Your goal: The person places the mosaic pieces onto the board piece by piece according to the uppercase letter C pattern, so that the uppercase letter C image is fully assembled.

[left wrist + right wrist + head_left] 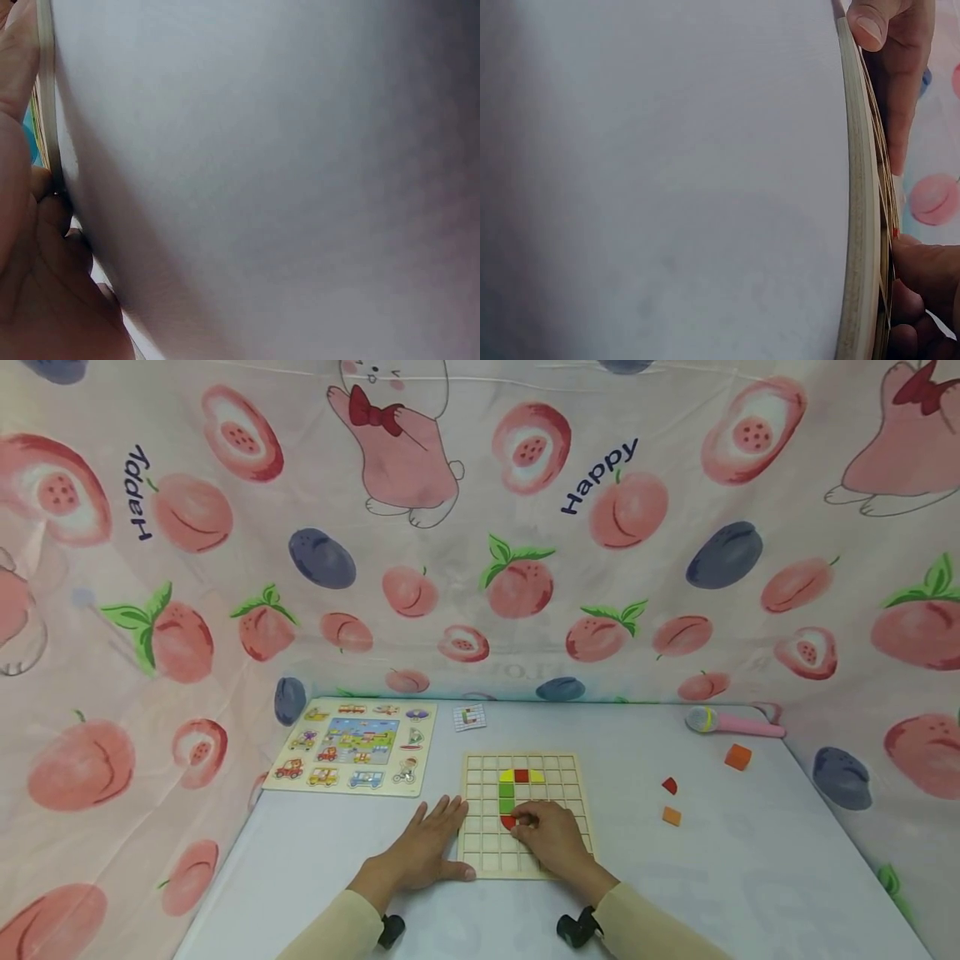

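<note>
A wooden grid board [480, 860] lies on the table with colored tiles in its cells. Two green square tiles [507, 798] stand in a column, a red square tile [521, 776] sits in the top row, and a yellow tile [537, 776] is to its right. Under the green tiles is a red quarter-round tile [507, 822]; my right hand [553, 839] pinches it at its right side with thumb and index finger. My left hand [423, 852] rests flat with fingers spread, its fingertips and thumb at the board's left edge.
A vehicle picture puzzle [300, 739] lies at the back left, beside a small pattern card [469, 717]. On the right are a loose red tile [670, 786], an orange tile [671, 816], an orange block [738, 757] and a pink toy microphone [738, 723].
</note>
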Motion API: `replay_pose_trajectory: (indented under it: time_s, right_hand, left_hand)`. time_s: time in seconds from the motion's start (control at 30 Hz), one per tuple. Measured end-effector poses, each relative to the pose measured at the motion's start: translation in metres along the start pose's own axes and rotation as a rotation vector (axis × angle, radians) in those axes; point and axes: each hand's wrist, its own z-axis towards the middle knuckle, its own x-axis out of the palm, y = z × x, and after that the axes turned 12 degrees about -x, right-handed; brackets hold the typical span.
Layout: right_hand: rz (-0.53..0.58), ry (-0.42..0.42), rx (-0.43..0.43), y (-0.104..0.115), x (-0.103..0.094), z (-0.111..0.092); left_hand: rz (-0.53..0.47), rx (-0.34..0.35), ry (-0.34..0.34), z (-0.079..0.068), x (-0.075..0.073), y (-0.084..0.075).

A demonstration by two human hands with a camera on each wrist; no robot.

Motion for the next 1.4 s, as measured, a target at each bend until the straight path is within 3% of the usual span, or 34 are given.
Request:
replay_pose_trajectory:
  time_s: [0.43,0.83,1.13,1.4]
  right_hand:
    - [0.056,-0.024,0.043,0.001,0.001,0.000]
    - [0.036,-0.037,0.036,0.001,0.002,0.000]
    - [0.217,-0.088,0.102,0.001,-0.008,0.001]
    - [0.301,-0.116,0.141,-0.004,-0.013,0.005]
  left_hand:
    - [-0.008,0.000,0.000,0.000,0.000,0.000]
    - [-0.019,0.003,0.000,0.000,0.001,0.000]
    - [-0.017,0.001,-0.004,-0.001,0.002,0.000]
    - [-0.004,0.000,-0.004,0.001,0.002,0.002]
